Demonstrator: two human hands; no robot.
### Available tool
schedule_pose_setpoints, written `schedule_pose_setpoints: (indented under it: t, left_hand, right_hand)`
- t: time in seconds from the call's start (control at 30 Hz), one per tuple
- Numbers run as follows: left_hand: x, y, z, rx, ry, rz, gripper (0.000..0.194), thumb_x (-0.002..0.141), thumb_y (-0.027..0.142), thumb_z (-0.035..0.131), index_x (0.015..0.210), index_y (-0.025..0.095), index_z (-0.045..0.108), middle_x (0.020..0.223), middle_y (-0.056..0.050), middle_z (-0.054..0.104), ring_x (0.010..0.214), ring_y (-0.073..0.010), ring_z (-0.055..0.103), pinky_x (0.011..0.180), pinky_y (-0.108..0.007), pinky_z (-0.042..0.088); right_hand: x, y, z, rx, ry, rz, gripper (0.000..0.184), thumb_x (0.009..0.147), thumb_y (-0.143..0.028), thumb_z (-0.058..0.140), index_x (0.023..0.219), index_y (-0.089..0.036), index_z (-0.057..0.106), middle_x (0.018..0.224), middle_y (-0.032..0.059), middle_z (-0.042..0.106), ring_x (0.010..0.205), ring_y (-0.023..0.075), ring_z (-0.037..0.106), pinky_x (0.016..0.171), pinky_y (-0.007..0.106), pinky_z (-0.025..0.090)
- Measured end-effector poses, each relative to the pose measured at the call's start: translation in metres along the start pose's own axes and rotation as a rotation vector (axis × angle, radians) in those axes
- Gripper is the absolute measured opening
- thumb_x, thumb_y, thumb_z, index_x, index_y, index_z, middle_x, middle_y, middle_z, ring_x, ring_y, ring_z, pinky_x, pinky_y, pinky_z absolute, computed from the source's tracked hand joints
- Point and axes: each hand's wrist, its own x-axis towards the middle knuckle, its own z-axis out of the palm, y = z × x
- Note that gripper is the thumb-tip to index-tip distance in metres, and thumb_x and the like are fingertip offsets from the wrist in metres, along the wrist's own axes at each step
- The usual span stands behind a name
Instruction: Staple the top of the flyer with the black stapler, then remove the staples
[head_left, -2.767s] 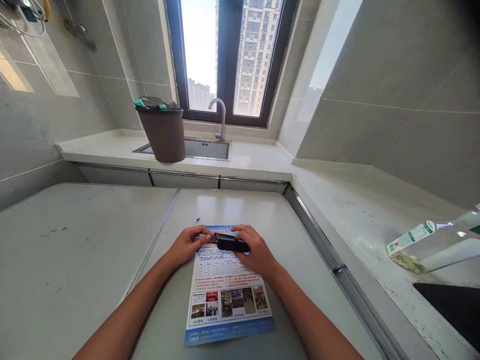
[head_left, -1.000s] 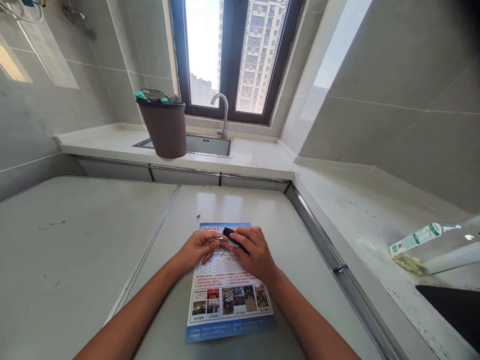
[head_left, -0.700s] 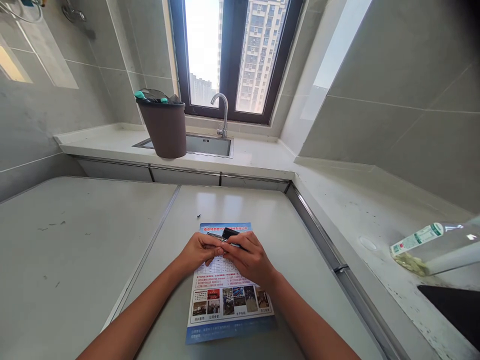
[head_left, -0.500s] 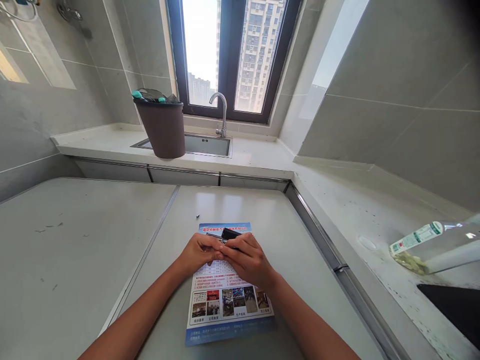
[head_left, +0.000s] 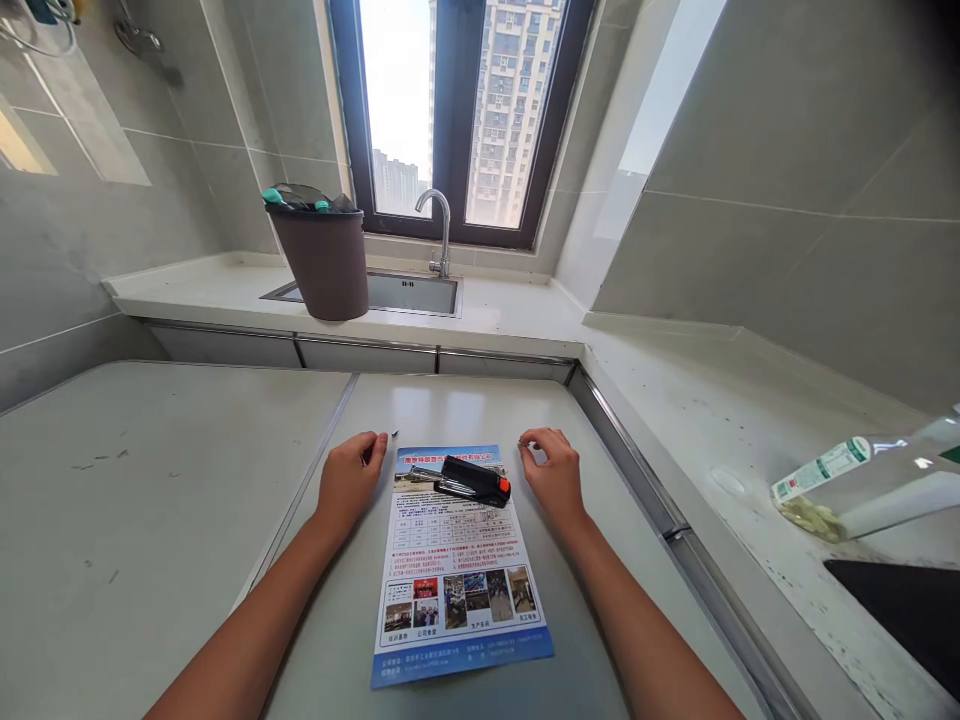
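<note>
A printed flyer (head_left: 456,560) lies flat on the grey table (head_left: 172,520) in front of me. A black stapler (head_left: 466,480) with an orange end rests across the flyer's upper part, touched by neither hand. My left hand (head_left: 349,478) rests on the table just left of the flyer's top corner, fingers loosely bent and holding nothing. A tiny dark speck (head_left: 395,434) lies by its fingertips. My right hand (head_left: 553,472) rests on the table just right of the flyer, fingers loosely curled, nothing visible in them.
A brown bin (head_left: 321,255) stands on the counter beside a steel sink (head_left: 409,293) with a tap (head_left: 439,230) under the window. A metal rail (head_left: 637,480) borders the table on the right. A clear plastic bottle (head_left: 862,485) lies on the right counter.
Both hands were together on the stapler over the flyer. They have let go and moved apart to either side; the stapler now lies alone on the flyer.
</note>
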Motion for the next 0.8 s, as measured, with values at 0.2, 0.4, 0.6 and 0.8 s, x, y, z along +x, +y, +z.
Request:
schedule_pose_setpoints:
  t: [0.2, 0.4, 0.6, 0.8]
  left_hand:
    - [0.005, -0.031, 0.017, 0.194, -0.074, -0.047, 0.028, 0.096, 0.035, 0.050, 0.111, 0.018, 0.066, 0.117, -0.014, 0.063, 0.107, -0.0305, 0.059, 0.094, -0.042, 0.045]
    - [0.001, -0.025, 0.024, 0.347, -0.274, 0.051, 0.045, 0.103, 0.034, 0.039, 0.145, 0.028, 0.052, 0.157, -0.008, 0.047, 0.137, -0.0323, 0.046, 0.105, -0.052, 0.038]
    - [0.002, -0.023, 0.020, 0.320, -0.234, 0.043, 0.037, 0.101, 0.030, 0.042, 0.133, 0.023, 0.061, 0.135, -0.009, 0.067, 0.125, -0.0319, 0.056, 0.097, -0.049, 0.042]
    - [0.004, -0.021, 0.014, 0.267, -0.204, 0.063, 0.014, 0.093, 0.022, 0.052, 0.098, 0.022, 0.065, 0.100, -0.007, 0.074, 0.095, -0.0292, 0.063, 0.082, -0.042, 0.045]
  right_hand:
    - [-0.002, 0.033, -0.002, -0.326, -0.201, 0.279, 0.019, 0.070, -0.002, 0.056, 0.069, -0.020, 0.061, 0.076, 0.0023, 0.065, 0.070, 0.0176, 0.055, 0.063, 0.028, 0.034]
    - [-0.002, 0.035, 0.001, -0.328, -0.222, 0.362, 0.018, 0.074, -0.004, 0.058, 0.072, -0.018, 0.068, 0.083, 0.0042, 0.070, 0.075, 0.0168, 0.061, 0.068, 0.026, 0.039]
    - [-0.003, 0.038, 0.006, -0.298, -0.261, 0.313, 0.023, 0.080, -0.007, 0.056, 0.084, -0.016, 0.076, 0.097, 0.0092, 0.073, 0.087, 0.0202, 0.065, 0.085, 0.029, 0.047]
    - [-0.005, 0.041, 0.013, -0.336, -0.318, 0.262, 0.046, 0.080, -0.004, 0.049, 0.119, -0.014, 0.073, 0.126, 0.0114, 0.068, 0.114, 0.0267, 0.057, 0.102, 0.035, 0.043]
